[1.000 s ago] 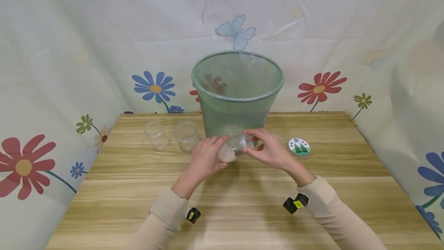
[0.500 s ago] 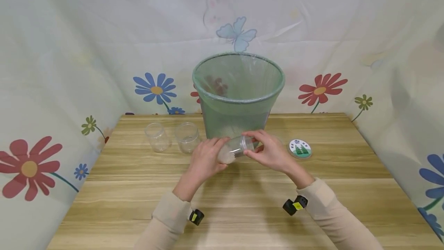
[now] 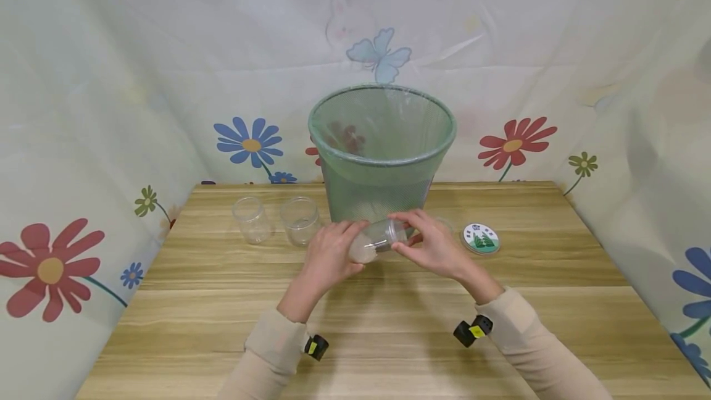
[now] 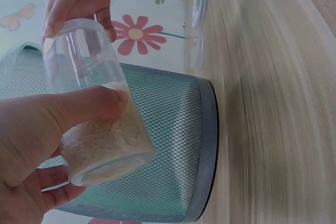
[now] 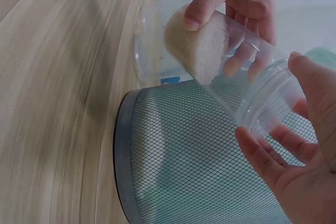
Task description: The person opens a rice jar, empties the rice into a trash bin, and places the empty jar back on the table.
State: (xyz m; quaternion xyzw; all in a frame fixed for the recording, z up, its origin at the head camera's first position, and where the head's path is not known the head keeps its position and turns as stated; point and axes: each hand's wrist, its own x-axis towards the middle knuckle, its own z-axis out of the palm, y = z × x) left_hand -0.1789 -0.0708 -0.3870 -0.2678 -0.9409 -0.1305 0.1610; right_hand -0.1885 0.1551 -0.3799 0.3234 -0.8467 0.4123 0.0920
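Note:
Both hands hold a clear jar [image 3: 383,235] tipped on its side in front of the green bin. My left hand [image 3: 329,252] grips the base end, its thumb along the wall and fingers on the other side. Pale, rice-like grains [image 4: 107,140] lie heaped at that end, behind the clear wall. At the ridged mouth [image 5: 268,98], my right hand [image 3: 436,243] holds the rim between thumb and fingers. Towards the right hand the jar's body holds no grains.
Behind the hands stands a green mesh bin [image 3: 378,193] with a clear liner. Two clear jars [image 3: 253,222] stand at the left. On the right lie a round disc [image 3: 481,239] with a green print and a clear round lid [image 4: 198,51].
The head view has shifted slightly, moving the scene a little down. Both hands keep hold of the jar in nearly the same place.

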